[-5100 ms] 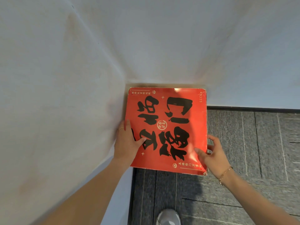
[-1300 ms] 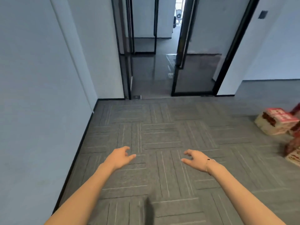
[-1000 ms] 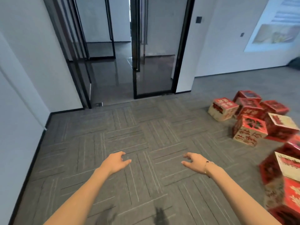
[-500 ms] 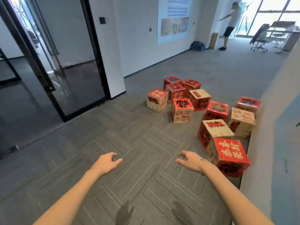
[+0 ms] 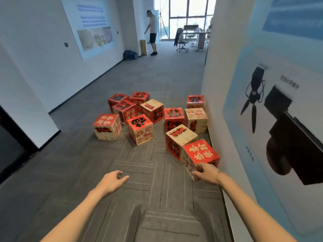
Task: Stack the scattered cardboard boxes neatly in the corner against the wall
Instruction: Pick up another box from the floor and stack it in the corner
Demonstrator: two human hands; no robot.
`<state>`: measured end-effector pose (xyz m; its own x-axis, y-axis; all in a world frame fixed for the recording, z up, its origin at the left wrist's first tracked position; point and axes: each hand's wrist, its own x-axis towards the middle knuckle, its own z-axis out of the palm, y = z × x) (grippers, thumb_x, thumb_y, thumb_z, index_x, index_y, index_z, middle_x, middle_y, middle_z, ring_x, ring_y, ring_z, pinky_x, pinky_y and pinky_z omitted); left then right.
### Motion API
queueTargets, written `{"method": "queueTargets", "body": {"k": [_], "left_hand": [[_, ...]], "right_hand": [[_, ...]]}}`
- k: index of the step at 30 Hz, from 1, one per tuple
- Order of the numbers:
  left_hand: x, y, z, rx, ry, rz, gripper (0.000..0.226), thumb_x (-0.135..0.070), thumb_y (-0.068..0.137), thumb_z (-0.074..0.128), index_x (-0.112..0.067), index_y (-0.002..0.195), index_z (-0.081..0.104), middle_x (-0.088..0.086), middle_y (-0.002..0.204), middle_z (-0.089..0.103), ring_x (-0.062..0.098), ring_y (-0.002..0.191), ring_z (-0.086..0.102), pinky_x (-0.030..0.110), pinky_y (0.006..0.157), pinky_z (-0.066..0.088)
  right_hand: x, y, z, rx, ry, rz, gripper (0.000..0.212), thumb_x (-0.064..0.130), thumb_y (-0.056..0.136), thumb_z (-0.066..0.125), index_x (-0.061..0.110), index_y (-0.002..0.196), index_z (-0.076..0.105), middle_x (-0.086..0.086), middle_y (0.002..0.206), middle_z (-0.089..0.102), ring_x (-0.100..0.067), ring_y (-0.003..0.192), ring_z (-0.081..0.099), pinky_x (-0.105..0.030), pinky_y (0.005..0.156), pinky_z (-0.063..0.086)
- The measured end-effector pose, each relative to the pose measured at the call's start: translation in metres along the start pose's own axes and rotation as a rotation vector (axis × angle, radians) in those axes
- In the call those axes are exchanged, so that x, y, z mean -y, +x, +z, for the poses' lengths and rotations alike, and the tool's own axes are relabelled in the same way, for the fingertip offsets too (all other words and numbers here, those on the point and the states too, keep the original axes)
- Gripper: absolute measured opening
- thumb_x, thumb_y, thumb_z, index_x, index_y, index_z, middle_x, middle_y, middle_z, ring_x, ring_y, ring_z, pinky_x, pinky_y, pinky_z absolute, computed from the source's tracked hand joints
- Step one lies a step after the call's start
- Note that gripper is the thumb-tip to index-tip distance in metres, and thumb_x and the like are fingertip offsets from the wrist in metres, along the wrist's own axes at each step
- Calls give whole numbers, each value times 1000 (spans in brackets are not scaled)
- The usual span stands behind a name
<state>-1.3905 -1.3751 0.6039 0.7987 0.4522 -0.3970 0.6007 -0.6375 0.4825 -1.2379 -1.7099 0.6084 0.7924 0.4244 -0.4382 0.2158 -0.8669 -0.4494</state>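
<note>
Reaching with empty, loosely open left hand [image 5: 111, 181] and right hand [image 5: 205, 173] toward nearest box [image 5: 201, 155], boxes [image 5: 139, 119] mid-frame lying unstacked

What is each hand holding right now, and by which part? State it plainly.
Nothing is held. The left hand hangs over the carpet, fingers loosely curled. The right hand reaches in front of the nearest box, with no fingers closed round it.
</note>
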Motion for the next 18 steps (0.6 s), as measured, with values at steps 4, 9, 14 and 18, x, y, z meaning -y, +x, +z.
{"method": "queueTargets", "body": {"k": [4, 9, 14, 18], "left_hand": [[-30, 50, 1, 87, 57, 76, 56, -49, 91, 54, -13, 133, 52, 7, 128, 60, 19, 117, 56, 23, 92, 40], [-74, 102, 24, 179, 133, 162, 56, -48, 91, 55, -11, 133, 52, 7, 129, 59, 18, 119, 55, 25, 98, 40], [-124, 156, 49, 250, 194, 201, 58, -51, 90, 54, -13, 133, 51, 5, 125, 62, 18, 113, 58, 26, 95, 44], [-173, 209, 62, 263, 195, 230, 58, -51, 90, 54, -13, 133, 51, 6, 125, 62, 18, 112, 58, 26, 95, 44]], "right_hand": [[-13, 12, -7, -31, 55, 112, 48, 40, 91, 53, 13, 130, 50, -4, 133, 54, -20, 120, 52, -29, 100, 43], [-42, 28, -5, -37, 142, 233, 51, 40, 92, 52, 13, 135, 46, -5, 138, 49, -19, 127, 47, -28, 104, 38], [-73, 53, -14, -43, 182, 313, 51, 36, 94, 50, 9, 138, 43, -7, 142, 46, -19, 131, 44, -25, 105, 33], [-102, 92, -40, -34, 205, 354, 50, 36, 94, 49, 10, 138, 43, -7, 142, 45, -19, 131, 43, -25, 104, 34]]}}
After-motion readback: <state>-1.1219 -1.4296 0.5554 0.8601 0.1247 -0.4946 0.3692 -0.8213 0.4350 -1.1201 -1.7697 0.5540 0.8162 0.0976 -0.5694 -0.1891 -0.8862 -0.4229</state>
